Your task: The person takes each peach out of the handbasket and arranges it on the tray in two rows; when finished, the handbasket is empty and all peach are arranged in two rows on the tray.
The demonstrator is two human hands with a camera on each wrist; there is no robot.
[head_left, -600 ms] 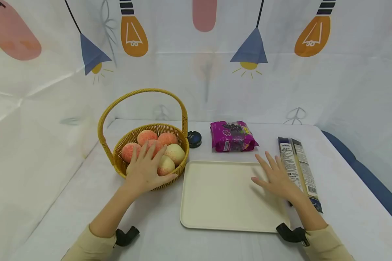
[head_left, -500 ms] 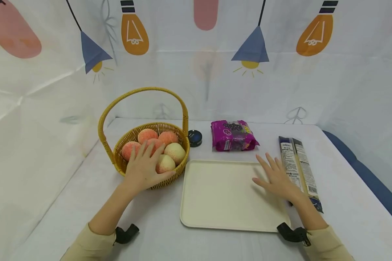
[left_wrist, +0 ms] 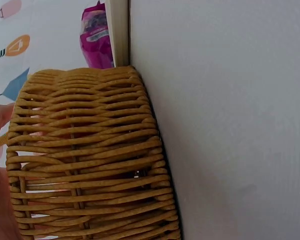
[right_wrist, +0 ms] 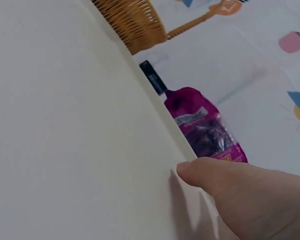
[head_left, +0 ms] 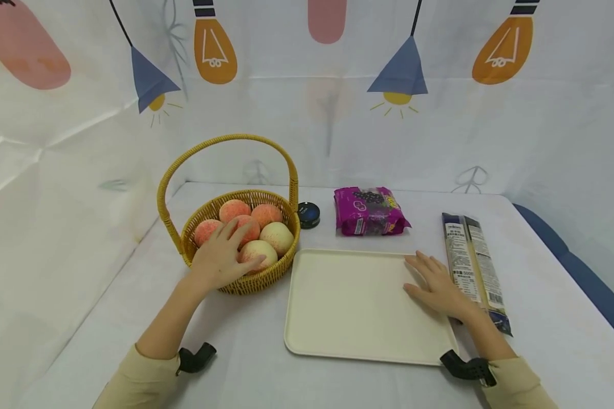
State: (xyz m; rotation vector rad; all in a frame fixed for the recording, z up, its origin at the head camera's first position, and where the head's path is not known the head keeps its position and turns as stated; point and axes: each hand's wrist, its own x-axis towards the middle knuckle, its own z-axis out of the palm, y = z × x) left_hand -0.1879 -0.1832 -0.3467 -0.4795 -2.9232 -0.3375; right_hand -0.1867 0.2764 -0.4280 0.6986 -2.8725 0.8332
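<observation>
My left hand (head_left: 216, 261) reaches over the near rim of a wicker basket (head_left: 258, 283), fingers slightly bent and spread above the peaches (head_left: 279, 237) inside. Its thumb lies over a pale peach (head_left: 258, 254); whether it touches the fruit I cannot tell. Woven basket wall (left_wrist: 90, 160) fills much of the left wrist view. My right hand (head_left: 437, 289) is over the right side of a cream tray (head_left: 363, 307), fingers loosely bent, gripping nothing. In the right wrist view its thumb (right_wrist: 205, 172) hovers over the tray surface (right_wrist: 90, 130), casting a shadow.
Behind the tray lie a purple grape-print packet (head_left: 370, 211) and a small dark round tin (head_left: 308, 215) beside the basket. A long pack of noodle-like strands (head_left: 473, 267) rests right of the tray. The basket's tall handle (head_left: 225, 138) arches over the fruit.
My left hand has settled lower over the peaches, its fingers bending more. My right hand has lowered toward the tray, its fingers drawn closer together. The head view has shifted slightly.
</observation>
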